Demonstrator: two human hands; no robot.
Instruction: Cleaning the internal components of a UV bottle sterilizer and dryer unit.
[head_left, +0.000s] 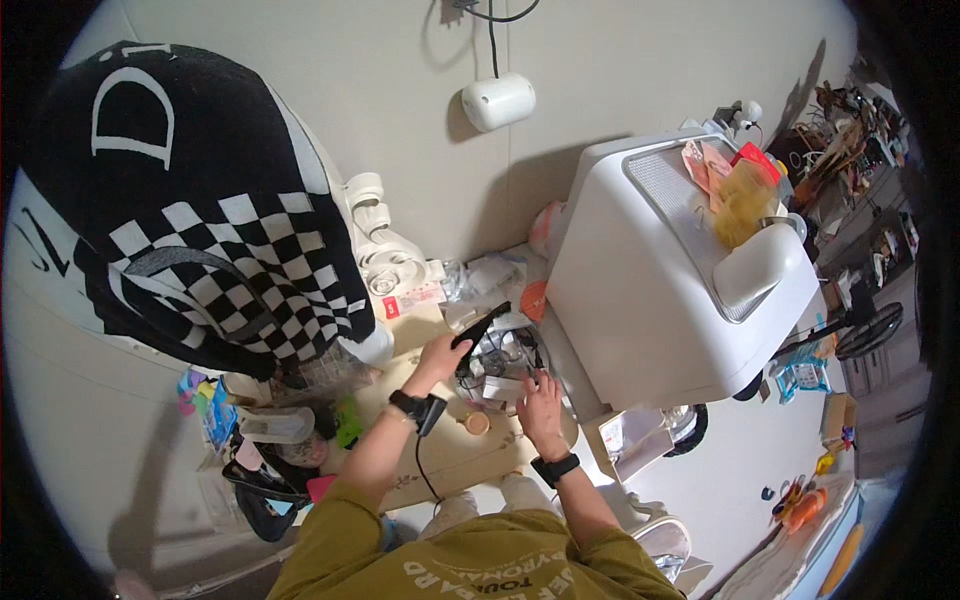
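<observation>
My left hand (441, 358) is closed around a long dark object (484, 328), perhaps a brush or comb, whose far end points up and to the right. Beneath it stands a clear container (504, 360) full of cables, plugs and small items. At the container's near right edge is my right hand (541, 405), its fingertips among or against the dark items; whether they grip anything is hard to tell. A small round tan lid or cup (477, 423) rests on the cream tabletop (450, 469) between my wrists. A thin black cable (421, 465) runs down near my left wrist.
To the right stands a large white appliance (637, 300) with bags on top. A black-and-white checkered cloth (247, 262) covers something at left. An ornate white frame or stand (386, 259) and plastic bags (491, 271) lie behind the container. An open box (630, 446) sits lower right.
</observation>
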